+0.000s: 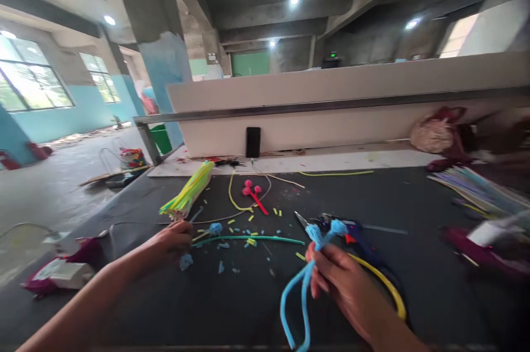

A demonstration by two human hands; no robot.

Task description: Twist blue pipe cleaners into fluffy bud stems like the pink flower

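Right hand (331, 269), lower right of centre, closed around blue fuzzy stems (304, 285). Left hand (176, 238), left of centre, is partly curled near the yellow-green bundle (188, 192); its grip cannot be told.

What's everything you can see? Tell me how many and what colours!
Fuzzy blue stems: several, blue, in the right hand
Stem bundle: one, yellow-green, near the left hand
Pale bundle: one, mixed colours, far right
Balls on a stick: three, pink, mid-table
Long stem: one, teal, mid-table
Scraps: many, yellow and blue, mid-table
Pointed tool: one, silver tip, behind the right hand
Phone: one, black, upright at the back
Bin: one, green, beyond the table
Tabletop: one, dark, below everything
Windows: at least two, bright, left wall
Some clutter is too blurry to name.
Left hand: one, bare, left
Right hand: one, bare, right
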